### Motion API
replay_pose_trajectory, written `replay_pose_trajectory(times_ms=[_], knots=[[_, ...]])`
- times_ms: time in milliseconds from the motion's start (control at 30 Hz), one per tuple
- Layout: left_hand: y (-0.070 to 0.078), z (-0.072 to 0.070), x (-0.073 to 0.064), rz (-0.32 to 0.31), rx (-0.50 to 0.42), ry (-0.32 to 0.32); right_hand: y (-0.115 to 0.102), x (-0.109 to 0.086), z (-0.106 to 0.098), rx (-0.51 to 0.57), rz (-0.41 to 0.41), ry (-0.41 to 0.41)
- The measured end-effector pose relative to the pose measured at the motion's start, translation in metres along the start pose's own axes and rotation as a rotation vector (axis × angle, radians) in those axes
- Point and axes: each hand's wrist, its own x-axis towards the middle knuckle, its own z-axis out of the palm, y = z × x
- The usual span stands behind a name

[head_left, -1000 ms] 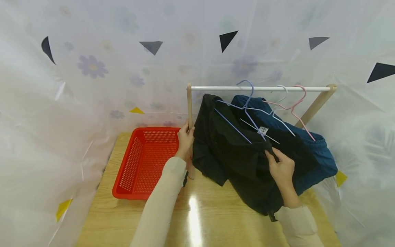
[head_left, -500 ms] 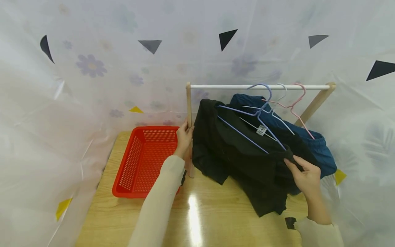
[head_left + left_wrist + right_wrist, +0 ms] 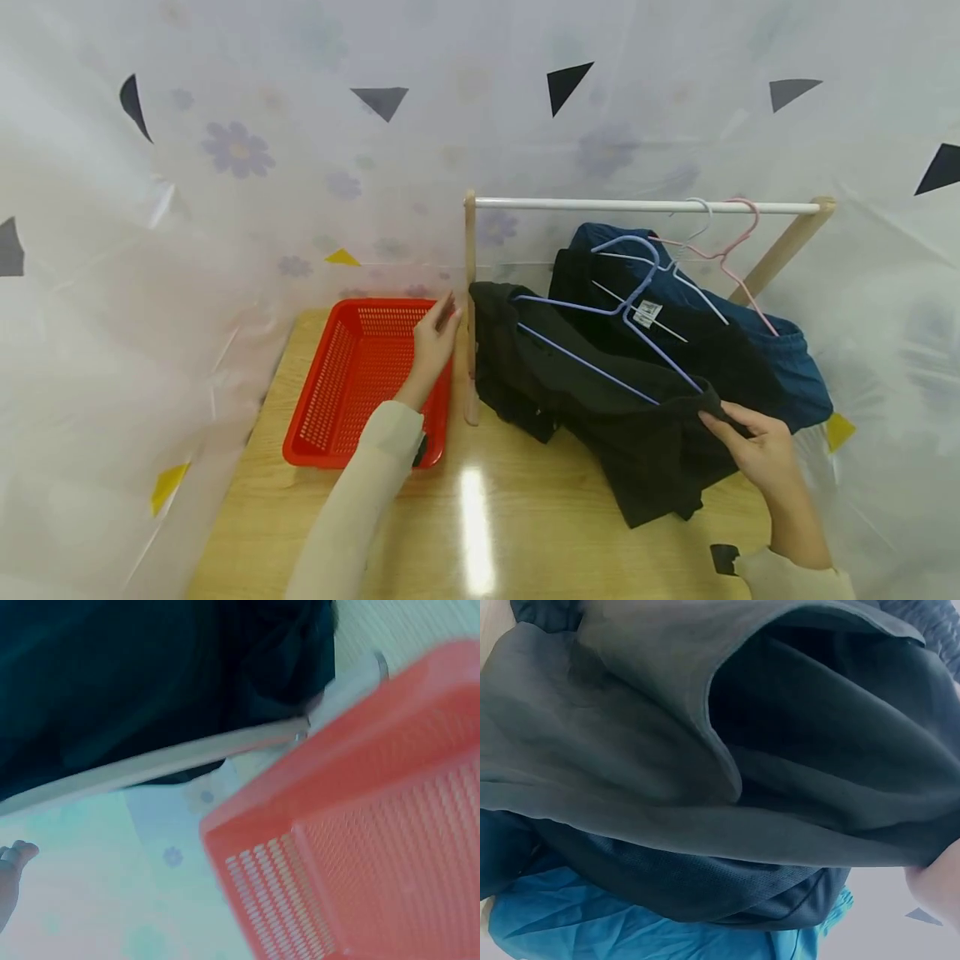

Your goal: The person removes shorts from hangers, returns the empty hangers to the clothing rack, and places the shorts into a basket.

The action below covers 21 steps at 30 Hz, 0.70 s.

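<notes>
Head view: glossy wood-grain tabletop (image 3: 547, 525); floral sheeting (image 3: 300, 208) behind. Black garment (image 3: 600, 417) on blue hanger (image 3: 636, 296), below white rail (image 3: 585, 204), right hand (image 3: 767, 454) pinching its edge. Left hand (image 3: 435, 337) unladen, beside wooden post (image 3: 471, 250); red basket (image 3: 322, 460) below.

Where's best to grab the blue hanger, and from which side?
Probably by the neck of the blue hanger, below its hook, the left hand coming from the front left: that thin part lies uncovered, beyond the front black garment, the hook is off the white rail, and the right hand pinches the garment.
</notes>
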Motion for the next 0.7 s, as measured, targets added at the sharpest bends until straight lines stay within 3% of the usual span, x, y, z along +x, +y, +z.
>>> replay_pose_trajectory(times_ms=[100, 200, 367, 467, 600, 700], knots=[[0.011, -0.01, -0.006, 0.011, -0.001, -0.062, 0.0, 0.0, -0.003, -0.001, 0.03, -0.046], [0.01, -0.02, -0.009, 0.033, 0.059, -0.14, 0.0, 0.001, -0.007, -0.004, 0.048, -0.107], [0.008, -0.033, -0.019, 0.179, 0.25, -0.268, 0.0, 0.0, -0.011, 0.0, 0.072, -0.235], [0.01, -0.04, -0.025, 0.268, 0.322, -0.341, -0.001, 0.002, -0.01, 0.024, 0.034, -0.29], [0.016, -0.048, -0.032, 0.277, 0.432, -0.42, -0.002, 0.005, -0.006, 0.094, -0.036, -0.343], [0.02, -0.055, -0.037, 0.297, 0.537, -0.435, -0.004, 0.009, -0.001, 0.142, -0.06, -0.394]])
